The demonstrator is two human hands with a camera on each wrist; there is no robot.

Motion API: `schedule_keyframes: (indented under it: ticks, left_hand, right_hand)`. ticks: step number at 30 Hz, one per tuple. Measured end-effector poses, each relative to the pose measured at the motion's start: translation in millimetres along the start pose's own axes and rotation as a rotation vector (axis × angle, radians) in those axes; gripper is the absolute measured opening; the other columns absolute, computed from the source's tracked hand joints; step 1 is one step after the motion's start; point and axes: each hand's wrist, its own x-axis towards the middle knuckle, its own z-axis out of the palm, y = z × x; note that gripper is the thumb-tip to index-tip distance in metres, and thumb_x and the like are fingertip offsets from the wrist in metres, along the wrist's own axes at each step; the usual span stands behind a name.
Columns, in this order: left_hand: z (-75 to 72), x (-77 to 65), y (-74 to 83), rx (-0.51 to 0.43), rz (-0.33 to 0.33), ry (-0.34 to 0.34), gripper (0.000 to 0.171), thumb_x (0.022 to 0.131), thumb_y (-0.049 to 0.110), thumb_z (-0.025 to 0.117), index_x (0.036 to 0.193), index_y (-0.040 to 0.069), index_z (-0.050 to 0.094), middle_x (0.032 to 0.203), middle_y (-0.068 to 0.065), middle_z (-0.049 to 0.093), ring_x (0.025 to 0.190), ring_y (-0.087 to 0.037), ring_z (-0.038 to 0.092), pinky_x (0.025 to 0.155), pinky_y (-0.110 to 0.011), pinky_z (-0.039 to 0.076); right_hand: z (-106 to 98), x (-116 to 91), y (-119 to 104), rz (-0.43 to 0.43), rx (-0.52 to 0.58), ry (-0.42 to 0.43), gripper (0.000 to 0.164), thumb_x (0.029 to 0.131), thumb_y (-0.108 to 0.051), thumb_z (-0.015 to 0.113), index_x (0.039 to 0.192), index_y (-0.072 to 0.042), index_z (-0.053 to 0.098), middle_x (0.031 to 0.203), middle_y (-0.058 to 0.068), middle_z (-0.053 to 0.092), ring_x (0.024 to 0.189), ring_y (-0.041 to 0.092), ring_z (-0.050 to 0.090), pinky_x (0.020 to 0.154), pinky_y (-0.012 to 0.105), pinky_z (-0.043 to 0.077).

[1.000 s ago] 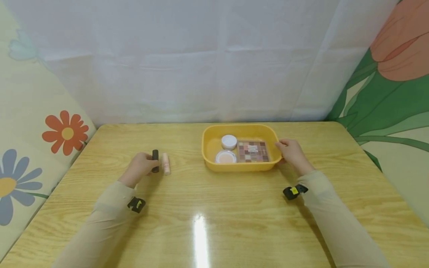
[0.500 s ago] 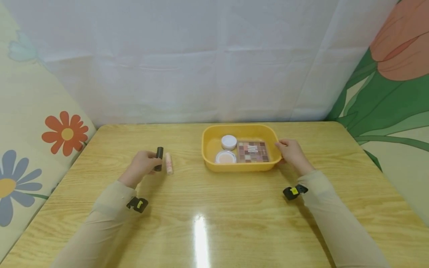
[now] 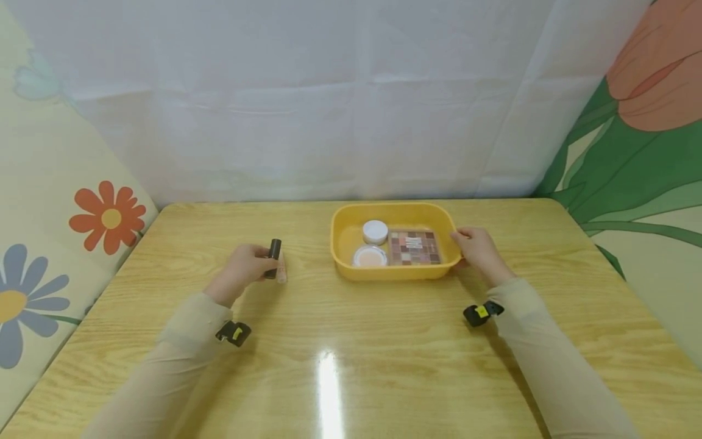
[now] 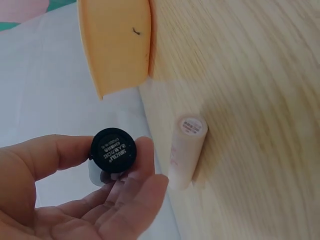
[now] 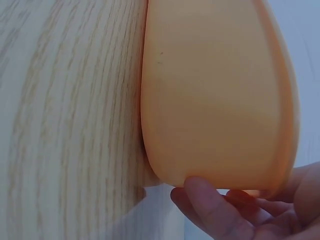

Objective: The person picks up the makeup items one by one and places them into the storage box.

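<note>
My left hand [image 3: 241, 272] pinches a black lipstick tube [image 3: 273, 256] between thumb and fingers; its labelled round end [image 4: 114, 150] faces the left wrist camera. Just right of it a pale pink lip tube [image 4: 186, 157] lies on the table, partly covered by the black one in the head view. At the yellow plastic basin [image 3: 392, 274], my right hand [image 3: 480, 251] grips the right end, its fingers curled about the wall and underside. Inside the basin sit a white round jar [image 3: 375, 231], a clear-lidded round compact [image 3: 370, 258] and an eyeshadow palette [image 3: 414, 248].
The wood-grain table [image 3: 384, 366] reaches back to a white cloth [image 3: 351, 110]. Flower-painted panels [image 3: 49, 244] stand at both sides. A stretch of tabletop separates the pink tube from the basin.
My left hand has moved right and slightly away from me with the black lipstick tube, which now overlaps the pink tube. The pink tube has shifted a little right. My right hand and the basin stay put.
</note>
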Motion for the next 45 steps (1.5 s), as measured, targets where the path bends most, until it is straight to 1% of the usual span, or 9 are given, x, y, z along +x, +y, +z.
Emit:
schedule_keyframes:
  ticks: [4, 9, 13, 19, 25, 30, 34, 38, 45]
  left_hand:
    - [3.4, -1.6, 6.0, 0.005, 0.029, -0.024, 0.047, 0.095, 0.007, 0.054, 0.132, -0.019, 0.042, 0.129, -0.036, 0.05, 0.109, -0.04, 0.059, 0.093, -0.043, 0.051]
    - [5.3, -2.4, 10.6, -0.013, 0.06, -0.037, 0.044, 0.095, 0.005, 0.053, 0.13, -0.019, 0.045, 0.128, -0.035, 0.051, 0.113, -0.041, 0.056, 0.096, -0.046, 0.049]
    - [5.7, -2.2, 12.9, -0.018, 0.062, -0.038, 0.042, 0.095, 0.006, 0.052, 0.13, -0.018, 0.046, 0.127, -0.034, 0.053, 0.114, -0.041, 0.056, 0.097, -0.046, 0.048]
    - [8.2, -4.1, 17.4, -0.035, 0.059, -0.052, 0.044, 0.096, 0.005, 0.052, 0.132, -0.019, 0.043, 0.127, -0.034, 0.052, 0.114, -0.041, 0.056, 0.098, -0.045, 0.047]
    - [12.1, -4.8, 22.4, -0.051, 0.066, -0.059, 0.044, 0.096, 0.003, 0.052, 0.132, -0.019, 0.042, 0.126, -0.035, 0.053, 0.108, -0.039, 0.06, 0.096, -0.041, 0.05]
    - [15.4, -4.0, 25.0, -0.045, 0.078, -0.06, 0.043, 0.096, 0.003, 0.053, 0.132, -0.018, 0.044, 0.123, -0.033, 0.055, 0.1, -0.033, 0.063, 0.089, -0.038, 0.054]
    - [17.8, -3.4, 26.7, -0.051, 0.084, -0.076, 0.044, 0.095, 0.002, 0.054, 0.133, -0.017, 0.043, 0.121, -0.033, 0.057, 0.086, -0.023, 0.063, 0.076, -0.032, 0.056]
    - [19.5, -3.1, 29.2, -0.05, 0.084, -0.088, 0.045, 0.095, 0.004, 0.054, 0.135, -0.015, 0.043, 0.12, -0.031, 0.058, 0.073, -0.015, 0.057, 0.066, -0.029, 0.053]
    - [23.4, -3.8, 35.6, -0.018, 0.093, -0.095, 0.046, 0.094, 0.006, 0.055, 0.136, -0.01, 0.046, 0.117, -0.028, 0.06, 0.064, -0.014, 0.051, 0.055, -0.025, 0.045]
  right_hand:
    - [0, 0, 1, -0.005, -0.004, 0.004, 0.046, 0.106, -0.017, 0.036, 0.137, 0.016, 0.041, 0.122, 0.033, 0.053, 0.085, 0.022, 0.06, 0.064, 0.031, 0.058]
    - [1, 1, 2, -0.016, -0.003, 0.004, 0.044, 0.106, -0.016, 0.037, 0.135, 0.017, 0.042, 0.119, 0.033, 0.054, 0.079, 0.016, 0.06, 0.062, 0.03, 0.058]
    - [0, 1, 2, -0.017, 0.0, 0.003, 0.044, 0.106, -0.016, 0.037, 0.135, 0.017, 0.041, 0.119, 0.033, 0.054, 0.079, 0.015, 0.06, 0.062, 0.029, 0.058]
    - [0, 1, 1, -0.017, -0.004, 0.001, 0.045, 0.106, -0.016, 0.036, 0.135, 0.017, 0.041, 0.119, 0.033, 0.054, 0.081, 0.018, 0.06, 0.062, 0.03, 0.058]
    - [0, 0, 0, -0.007, -0.002, -0.002, 0.044, 0.106, -0.016, 0.036, 0.135, 0.017, 0.042, 0.118, 0.032, 0.054, 0.08, 0.017, 0.059, 0.064, 0.031, 0.058]
    - [-1, 0, 0, 0.0, 0.003, -0.002, 0.044, 0.106, -0.016, 0.036, 0.135, 0.017, 0.041, 0.119, 0.032, 0.053, 0.08, 0.016, 0.059, 0.064, 0.031, 0.058]
    - [0, 1, 0, -0.003, 0.005, 0.0, 0.044, 0.106, -0.016, 0.036, 0.135, 0.017, 0.041, 0.119, 0.033, 0.054, 0.079, 0.016, 0.06, 0.065, 0.032, 0.059]
    - [0, 2, 0, -0.008, 0.006, 0.0, 0.045, 0.106, -0.016, 0.036, 0.135, 0.018, 0.041, 0.117, 0.033, 0.054, 0.077, 0.013, 0.059, 0.063, 0.032, 0.059]
    - [-1, 1, 1, 0.002, 0.022, -0.008, 0.045, 0.105, -0.017, 0.037, 0.136, 0.015, 0.041, 0.119, 0.031, 0.053, 0.081, 0.019, 0.06, 0.063, 0.028, 0.058]
